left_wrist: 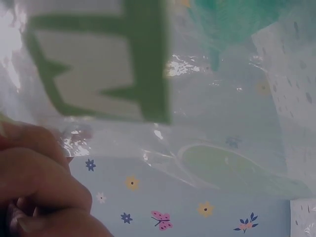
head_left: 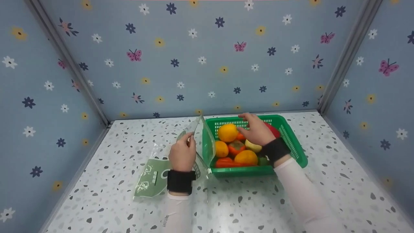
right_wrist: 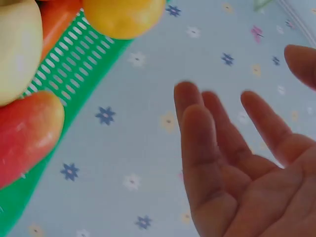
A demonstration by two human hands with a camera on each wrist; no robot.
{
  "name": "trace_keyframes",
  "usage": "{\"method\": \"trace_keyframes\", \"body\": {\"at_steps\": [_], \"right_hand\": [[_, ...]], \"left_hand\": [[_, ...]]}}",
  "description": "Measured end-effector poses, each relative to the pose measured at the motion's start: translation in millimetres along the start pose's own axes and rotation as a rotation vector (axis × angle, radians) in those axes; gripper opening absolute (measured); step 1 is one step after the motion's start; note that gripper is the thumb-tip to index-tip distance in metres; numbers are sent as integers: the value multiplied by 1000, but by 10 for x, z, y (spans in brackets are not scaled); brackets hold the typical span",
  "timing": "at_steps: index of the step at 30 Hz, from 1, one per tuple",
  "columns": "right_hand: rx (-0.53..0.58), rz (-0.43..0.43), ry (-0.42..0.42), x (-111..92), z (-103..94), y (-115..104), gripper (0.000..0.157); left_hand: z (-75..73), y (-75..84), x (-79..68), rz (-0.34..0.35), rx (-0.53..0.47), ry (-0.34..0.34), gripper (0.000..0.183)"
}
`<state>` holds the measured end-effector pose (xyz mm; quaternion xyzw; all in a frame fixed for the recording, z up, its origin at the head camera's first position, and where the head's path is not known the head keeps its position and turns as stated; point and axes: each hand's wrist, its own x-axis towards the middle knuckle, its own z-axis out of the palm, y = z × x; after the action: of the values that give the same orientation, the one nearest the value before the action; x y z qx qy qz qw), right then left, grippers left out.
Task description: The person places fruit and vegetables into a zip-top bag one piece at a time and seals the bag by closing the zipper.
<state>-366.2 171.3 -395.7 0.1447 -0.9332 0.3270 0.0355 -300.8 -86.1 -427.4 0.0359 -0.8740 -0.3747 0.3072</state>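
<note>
My left hand (head_left: 182, 155) pinches the edge of a clear plastic bag (head_left: 209, 137) with green print (head_left: 153, 178). The bag's mouth gapes to the right, overlapping the left end of a green basket (head_left: 294, 142) in the head view. Empty, with fingers apart, my right hand (head_left: 258, 131) hovers over the basket's fruit. Among that fruit are oranges (head_left: 227, 132), a persimmon (head_left: 236, 148), a pale yellow fruit (head_left: 253, 146) and a long orange-red piece (head_left: 226, 162). A red-and-yellow fruit (right_wrist: 29, 133) shows in the right wrist view, partly covered by my hand in the head view.
The speckled white tabletop (head_left: 245, 207) carries both bag and basket. Blue flowered panels (head_left: 207, 64) enclose it at the back and both sides, with grey metal posts (head_left: 346, 51) at the corners. Something green (head_left: 263, 160) lies in the basket's front right.
</note>
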Motion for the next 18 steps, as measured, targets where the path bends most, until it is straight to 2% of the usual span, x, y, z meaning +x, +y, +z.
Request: {"method": "trace_keyframes", "body": {"at_steps": [7,18], "right_hand": [[52,68,-54,292,202,74,58],[22,95,-135,507,496,170,65]], "left_hand": [[-8,-8,1,-3,1,-4,21],[3,-10,12,0,5,-4,21]]}}
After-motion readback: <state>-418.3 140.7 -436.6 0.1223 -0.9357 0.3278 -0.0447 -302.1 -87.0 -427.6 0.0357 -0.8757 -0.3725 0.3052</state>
